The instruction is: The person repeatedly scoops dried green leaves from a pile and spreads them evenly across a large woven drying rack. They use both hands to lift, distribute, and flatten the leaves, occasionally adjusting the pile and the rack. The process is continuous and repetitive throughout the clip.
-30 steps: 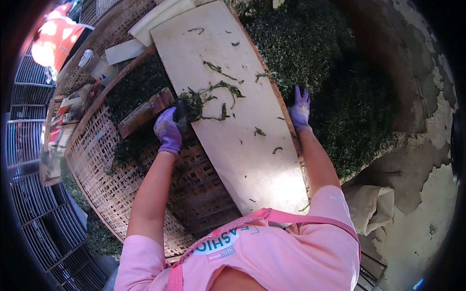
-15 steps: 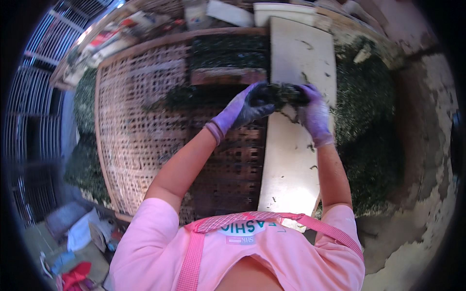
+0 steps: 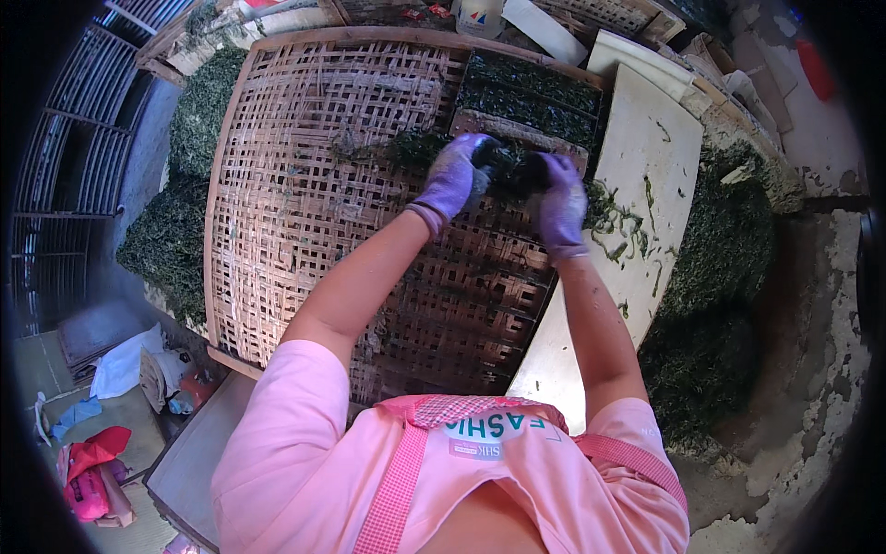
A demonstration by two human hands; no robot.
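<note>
My left hand (image 3: 452,180), in a purple glove with a dark palm, has its fingers curled against a clump of dark green, seaweed-like strands (image 3: 512,168). Opposite it, my right hand (image 3: 561,208), gloved the same way and slightly blurred, grips the right side of that clump. Both hands are over a large woven bamboo tray (image 3: 314,175), just on the near side of a wooden bar (image 3: 526,132). Packed green strands (image 3: 531,92) form a rectangular layer beyond the bar. A loose trail of strands (image 3: 411,150) lies left of my left hand.
A long pale board (image 3: 660,175) with scattered strands runs along the tray's right side. Large green heaps (image 3: 715,268) lie right of it, and another heap (image 3: 171,240) lies on the left. A white container (image 3: 480,17) stands at the far edge.
My hands have moved from over the pale board onto the tray with the clump. More loose strands now lie on the board. The whole view has shifted and turned.
</note>
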